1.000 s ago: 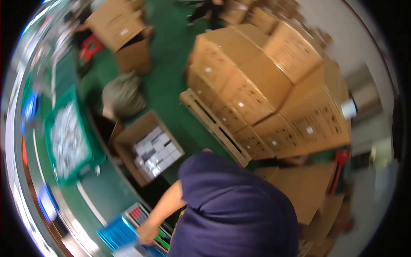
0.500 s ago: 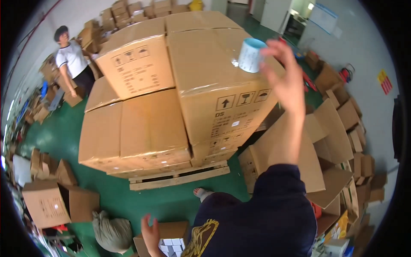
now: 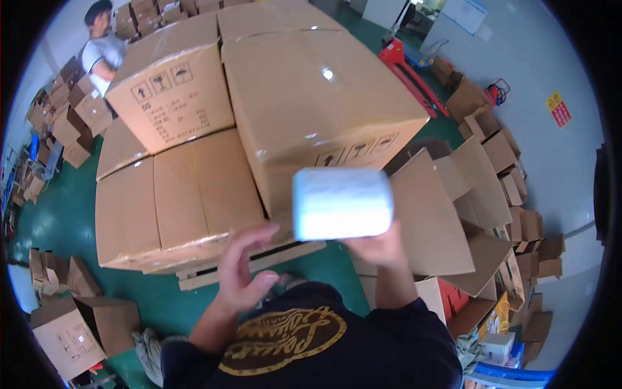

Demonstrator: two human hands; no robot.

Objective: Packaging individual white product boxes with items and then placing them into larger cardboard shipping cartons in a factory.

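A roll of white labels with a pale blue edge is held up in front of my body, blurred by motion. My right hand grips it from below and from the right side; part of the fingers is hidden behind the roll. To the left of it, my left hand is raised with thumb and fingers apart, holding nothing and not touching the roll. Just beyond both hands rises a stack of taped cardboard cartons on a wooden pallet.
Open cartons with raised flaps stand close on my right. A red pallet jack is parked beyond the stack. At the far left a person stands behind the cartons. Another open carton sits on the green floor at lower left.
My right hand has taken the label roll off the top carton and brought it nearer. My left hand has come up from low down toward it. The person at far left has turned.
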